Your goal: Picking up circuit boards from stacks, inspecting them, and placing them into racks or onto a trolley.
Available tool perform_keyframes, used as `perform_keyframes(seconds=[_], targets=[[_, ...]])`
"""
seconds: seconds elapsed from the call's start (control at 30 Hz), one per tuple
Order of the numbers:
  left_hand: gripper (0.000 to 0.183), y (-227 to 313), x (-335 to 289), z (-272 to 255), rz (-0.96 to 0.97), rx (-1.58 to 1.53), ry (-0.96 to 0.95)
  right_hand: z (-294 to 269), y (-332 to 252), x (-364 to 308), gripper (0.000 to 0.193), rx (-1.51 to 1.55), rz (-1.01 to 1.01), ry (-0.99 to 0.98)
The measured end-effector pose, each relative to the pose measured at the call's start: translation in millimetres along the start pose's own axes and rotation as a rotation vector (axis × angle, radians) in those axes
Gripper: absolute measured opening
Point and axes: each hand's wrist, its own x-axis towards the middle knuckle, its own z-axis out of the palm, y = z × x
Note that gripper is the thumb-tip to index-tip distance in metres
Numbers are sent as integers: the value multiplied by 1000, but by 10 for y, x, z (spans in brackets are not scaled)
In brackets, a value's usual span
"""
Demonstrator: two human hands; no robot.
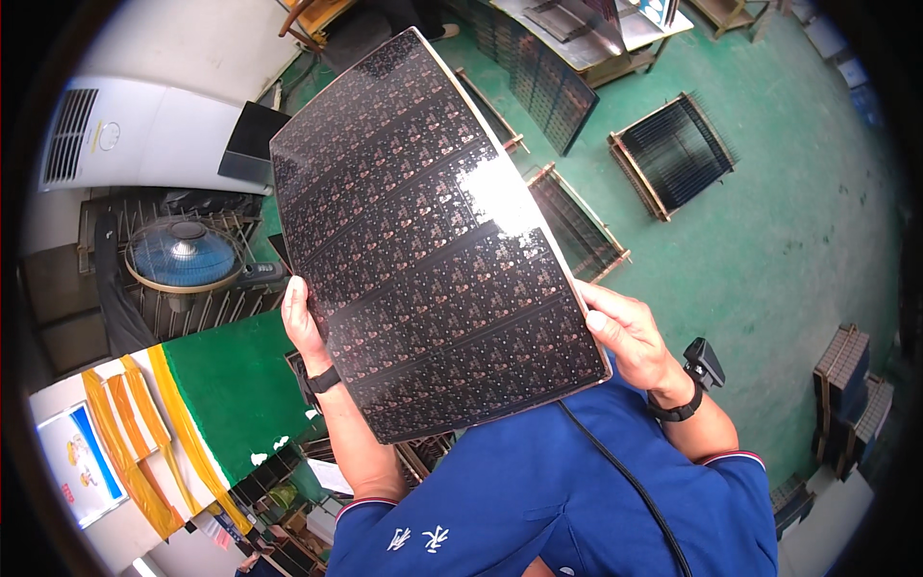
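Observation:
A large black circuit-board panel [423, 250] is held up in front of me, tilted, covered with repeated rows of small copper-coloured patterns. A bright glare hides part of its right side. My left hand [304, 325] grips its left edge, with the fingers partly hidden behind the board. On the opposite edge, near the lower right corner, my right hand [627, 335] pinches the board, thumb on the face and fingers along the rim. Both wrists wear black bands, and a small black device [705, 363] sits on the right one.
On the green floor [760, 279] stand a rack of upright dark panels [673, 156] and another rack [582, 226] partly behind the board. More stacks [846, 394] are at the right. A metal table [615, 43] is at the far side. A fan [185, 255] and white air conditioner [144, 135] stand left.

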Motion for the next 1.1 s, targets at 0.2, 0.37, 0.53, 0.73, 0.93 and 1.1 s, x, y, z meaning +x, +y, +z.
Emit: perform_keyframes(seconds=[0.2,0.37,0.53,0.73,0.93,1.1], targets=[[37,66,1,17,5,16,35,-24,-16,39,46,-43,-22,-31],[35,115,0,24,79,-46,-19,-15,-39,29,44,-45,-6,-16],[33,242,-66,117,123,-203,-79,-24,12,-11,43,-97,-5,-5],[36,433,-76,145,153,-232,-57,3,8,3,42,-191,-22,5],[38,507,-98,168,167,-269,13,9,-13,28,41,-258,-46,4],[36,526,-131,115,204,-287,26,-5,-19,25,39,-285,-24,-12]])
